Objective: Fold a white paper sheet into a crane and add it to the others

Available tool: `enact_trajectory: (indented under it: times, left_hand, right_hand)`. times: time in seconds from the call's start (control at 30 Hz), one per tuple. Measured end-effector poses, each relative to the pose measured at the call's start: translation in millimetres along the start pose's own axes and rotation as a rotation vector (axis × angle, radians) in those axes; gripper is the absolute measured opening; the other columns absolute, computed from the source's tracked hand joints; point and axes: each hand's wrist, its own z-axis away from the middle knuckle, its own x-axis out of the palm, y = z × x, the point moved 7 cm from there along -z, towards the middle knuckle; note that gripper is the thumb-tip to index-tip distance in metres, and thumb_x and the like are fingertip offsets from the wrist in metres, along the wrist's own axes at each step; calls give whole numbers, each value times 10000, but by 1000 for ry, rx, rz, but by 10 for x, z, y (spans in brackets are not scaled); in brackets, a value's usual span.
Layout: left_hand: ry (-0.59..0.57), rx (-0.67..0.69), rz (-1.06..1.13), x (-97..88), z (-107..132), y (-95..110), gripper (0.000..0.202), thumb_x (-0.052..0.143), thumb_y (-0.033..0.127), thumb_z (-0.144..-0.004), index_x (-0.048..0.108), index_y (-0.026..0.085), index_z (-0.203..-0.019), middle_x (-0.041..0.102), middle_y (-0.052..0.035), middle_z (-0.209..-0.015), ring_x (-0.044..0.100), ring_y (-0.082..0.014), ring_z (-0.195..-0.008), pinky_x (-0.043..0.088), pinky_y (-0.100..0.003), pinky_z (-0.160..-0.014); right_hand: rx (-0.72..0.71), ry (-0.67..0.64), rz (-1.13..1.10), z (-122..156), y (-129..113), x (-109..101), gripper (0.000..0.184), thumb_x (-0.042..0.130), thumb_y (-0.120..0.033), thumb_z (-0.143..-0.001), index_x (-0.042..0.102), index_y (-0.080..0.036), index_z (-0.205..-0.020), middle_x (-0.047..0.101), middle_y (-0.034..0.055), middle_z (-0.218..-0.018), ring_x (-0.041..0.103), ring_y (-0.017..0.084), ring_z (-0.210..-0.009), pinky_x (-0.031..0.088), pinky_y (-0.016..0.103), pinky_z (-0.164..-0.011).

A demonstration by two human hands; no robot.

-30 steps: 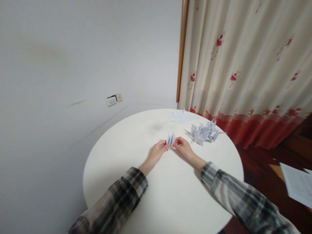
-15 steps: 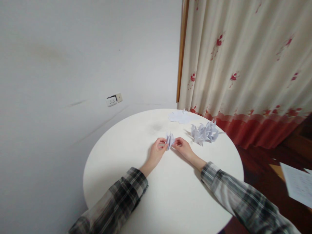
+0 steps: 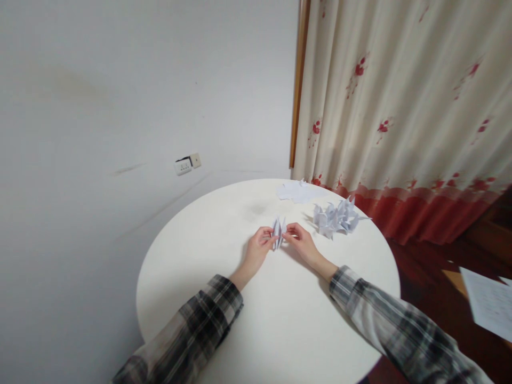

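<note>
Between my two hands is a small folded piece of white paper, its layers standing upright and fanned like narrow pleats. My left hand pinches its left side between thumb and fingers. On the opposite side, my right hand grips the paper's right edge, thumb toward me. Both hands stay low over the round white table. To the right of my right hand sits a cluster of white folded-paper pieces with pointed tips.
Flat white paper sheets lie at the table's far edge. A wall with a power socket stands at the left, a flowered curtain behind on the right. Lower right, a printed sheet lies beyond the table.
The folded paper's layers have spread apart and now show as separate upright points. My right thumb has shifted slightly up along its edge; the arms have hardly moved.
</note>
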Motion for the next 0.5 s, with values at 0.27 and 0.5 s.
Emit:
enact_trajectory:
  times: [0.27, 0.5]
  left_hand:
    - [9, 36, 34, -23, -29, -38, 192, 533, 196, -712, 505, 175, -901, 590, -17, -784, 577, -126, -714, 466, -238, -634]
    - [9, 0, -29, -23, -22, -53, 136, 565, 251, -706, 519, 164, -800, 577, -7, -720, 566, -121, -673, 460, -234, -625]
  right_hand:
    - [-13, -7, 40, -5, 6, 0, 201, 561, -336, -708, 555, -159, -802, 575, 31, -782, 542, 136, -711, 445, 266, -671]
    - [-80, 38, 157, -28, 10, -42, 119, 511, -281, -722, 565, -176, -722, 569, 21, -731, 522, 136, -672, 428, 252, -617]
